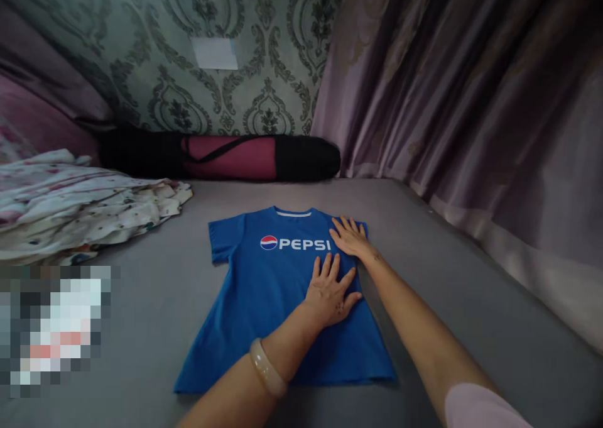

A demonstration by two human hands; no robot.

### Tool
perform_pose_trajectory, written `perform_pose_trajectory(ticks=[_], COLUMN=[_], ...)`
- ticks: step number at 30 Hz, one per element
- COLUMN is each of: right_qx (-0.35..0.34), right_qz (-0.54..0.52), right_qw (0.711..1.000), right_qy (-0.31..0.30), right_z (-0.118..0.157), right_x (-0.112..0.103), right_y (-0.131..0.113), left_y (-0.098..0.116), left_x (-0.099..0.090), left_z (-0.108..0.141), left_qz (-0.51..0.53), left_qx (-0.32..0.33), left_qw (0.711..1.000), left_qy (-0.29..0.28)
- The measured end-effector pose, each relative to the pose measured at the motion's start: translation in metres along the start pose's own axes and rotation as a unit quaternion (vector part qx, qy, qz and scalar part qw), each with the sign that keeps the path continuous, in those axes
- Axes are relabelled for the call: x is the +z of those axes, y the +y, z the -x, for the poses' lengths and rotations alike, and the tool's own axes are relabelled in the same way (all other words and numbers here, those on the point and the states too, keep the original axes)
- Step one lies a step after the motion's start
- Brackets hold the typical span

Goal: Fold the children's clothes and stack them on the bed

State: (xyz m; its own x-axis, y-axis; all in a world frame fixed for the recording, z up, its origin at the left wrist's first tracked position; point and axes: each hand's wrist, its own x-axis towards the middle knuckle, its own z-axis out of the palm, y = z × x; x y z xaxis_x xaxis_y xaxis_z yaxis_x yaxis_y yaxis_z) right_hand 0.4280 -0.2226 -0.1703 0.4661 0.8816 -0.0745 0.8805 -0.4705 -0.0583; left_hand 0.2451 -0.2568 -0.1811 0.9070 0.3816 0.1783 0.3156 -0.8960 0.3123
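Observation:
A blue T-shirt (pixel 264 315) with a white PEPSI print and round logo lies spread flat, its neckline pointing away from me. On the right half of its body, just below the print, my left hand (pixel 330 293) rests palm down with the fingers spread. My right hand (pixel 348 236) lies flat near the shirt's right shoulder and sleeve, fingers apart, covering part of that sleeve. Neither hand grips the fabric. A pale bangle (pixel 267 368) circles my left wrist.
The shirt lies on a grey sheet (pixel 141 315). Crumpled patterned cloth (pixel 94 202) sits at the left. A long black and dark-red bag (pixel 230 156) lies along the patterned wall. Purple curtains (pixel 452 101) hang at the right. A blurred-out patch covers the lower left.

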Motion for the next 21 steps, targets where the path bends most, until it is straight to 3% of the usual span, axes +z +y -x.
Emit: perform_pose_trajectory(ticks=[2,4,7,15,21], right_qx=[-0.02,-0.084,-0.156,-0.128,-0.132], right_qz=[0.029,0.042,0.023,0.019,0.029], right_qw=[0.999,0.993,0.987,0.991,0.991], right_qy=[0.037,0.071,0.044,0.018,0.025], right_z=[-0.003,-0.007,-0.018,-0.038,-0.034], right_x=[-0.004,-0.005,0.002,0.018,0.015], right_y=[-0.012,-0.025,-0.041,-0.039,-0.042], left_y=[0.001,0.002,0.002,0.001,-0.01], left_x=[-0.004,-0.008,-0.011,-0.013,-0.051], left_z=[-0.001,-0.001,-0.002,-0.005,-0.004], left_qz=[0.009,0.018,0.027,0.034,0.067], left_qx=[-0.004,-0.005,-0.003,-0.007,0.01], left_qw=[1.0,1.0,0.999,0.998,0.987], left_qy=[-0.012,-0.022,-0.035,-0.054,-0.147])
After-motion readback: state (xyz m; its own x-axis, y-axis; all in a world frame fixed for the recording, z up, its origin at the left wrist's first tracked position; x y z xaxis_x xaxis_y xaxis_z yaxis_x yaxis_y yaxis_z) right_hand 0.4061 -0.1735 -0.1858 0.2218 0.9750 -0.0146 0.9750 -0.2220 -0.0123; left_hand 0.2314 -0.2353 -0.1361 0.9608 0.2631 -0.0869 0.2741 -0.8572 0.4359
